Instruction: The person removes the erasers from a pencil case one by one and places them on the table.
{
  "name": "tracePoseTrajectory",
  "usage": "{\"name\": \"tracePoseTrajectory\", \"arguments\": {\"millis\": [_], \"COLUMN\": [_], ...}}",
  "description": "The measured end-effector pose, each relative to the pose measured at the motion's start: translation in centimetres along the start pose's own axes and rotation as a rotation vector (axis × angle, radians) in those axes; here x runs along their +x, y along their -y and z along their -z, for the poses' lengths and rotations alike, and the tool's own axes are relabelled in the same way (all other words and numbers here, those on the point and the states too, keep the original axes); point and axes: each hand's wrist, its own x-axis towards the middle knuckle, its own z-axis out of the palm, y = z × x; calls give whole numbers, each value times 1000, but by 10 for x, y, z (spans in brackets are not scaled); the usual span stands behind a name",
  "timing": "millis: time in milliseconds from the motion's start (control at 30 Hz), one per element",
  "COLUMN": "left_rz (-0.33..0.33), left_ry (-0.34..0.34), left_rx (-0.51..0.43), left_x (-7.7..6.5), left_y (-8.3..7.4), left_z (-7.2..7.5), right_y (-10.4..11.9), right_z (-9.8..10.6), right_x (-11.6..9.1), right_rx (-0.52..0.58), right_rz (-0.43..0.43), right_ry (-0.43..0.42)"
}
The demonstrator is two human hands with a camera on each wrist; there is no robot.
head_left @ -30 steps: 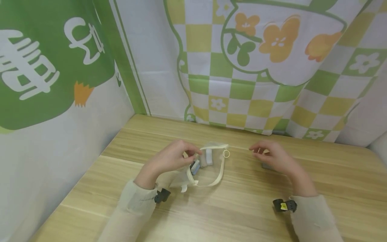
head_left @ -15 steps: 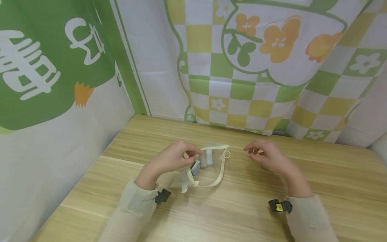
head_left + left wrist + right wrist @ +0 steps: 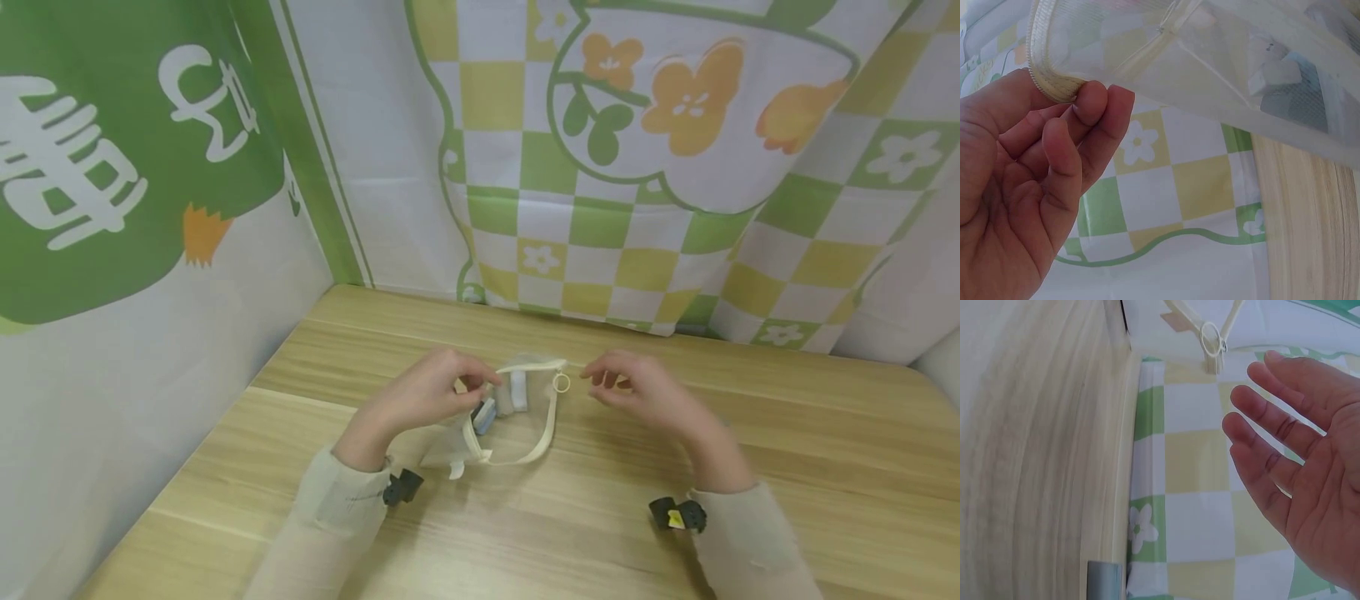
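Observation:
A see-through mesh zip pouch with cream zipper trim is held up over the table, its mouth spread apart. My left hand pinches the zippered rim; in the left wrist view the fingertips meet at the zipper tape. Inside the pouch show a white-and-grey block and a blue-and-dark item. A round ring pull hangs at the pouch's right corner. My right hand holds nothing, its fingers loosely bent just right of that ring.
A small grey block lies on the wooden table, hidden behind my right hand in the head view. A patterned curtain hangs along the back edge, and a white-and-green cloth covers the left side.
My right hand has moved left toward the ring pull, with its fingers still loosely bent. The left hand and the pouch have stayed in place.

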Motion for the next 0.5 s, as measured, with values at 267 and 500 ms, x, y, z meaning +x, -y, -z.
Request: {"name": "tracePoseTrajectory", "arguments": {"millis": [267, 500], "left_rz": [6, 6], "left_ry": [1, -4], "left_rx": [-2, 4], "left_x": [0, 0], "left_y": [0, 1], "left_z": [0, 0], "right_y": [6, 11], "right_z": [-7, -13], "right_x": [5, 9], "right_rx": [5, 3], "right_rz": [-11, 22], "right_ry": [46, 67]}}
